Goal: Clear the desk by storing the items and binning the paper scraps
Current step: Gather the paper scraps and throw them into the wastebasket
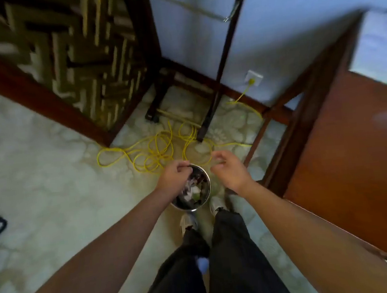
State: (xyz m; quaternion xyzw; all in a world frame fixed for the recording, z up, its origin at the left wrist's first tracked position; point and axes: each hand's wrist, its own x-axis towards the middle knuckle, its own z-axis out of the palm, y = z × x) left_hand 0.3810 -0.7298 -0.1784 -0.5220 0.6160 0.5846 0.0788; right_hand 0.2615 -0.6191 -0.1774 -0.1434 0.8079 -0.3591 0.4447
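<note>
A small round metal bin (207, 182) stands on the floor just ahead of my shoes (187, 222). Inside it lie several paper scraps (193, 190), white and dark. My left hand (174, 177) hovers over the bin's left rim, seen from the back. Its fingers are curled under and hide whatever is in them. My right hand (229, 170) hangs to the right of the bin, fingers loosely curled, with nothing visible in it. The frame is blurred.
The brown wooden desk (354, 154) runs along the right. A tangle of yellow cable (153, 155) lies on the floor beyond the bin and leads to a wall socket (254, 78). Dark chair legs (205, 121) and a patterned wooden panel (80, 62) stand behind.
</note>
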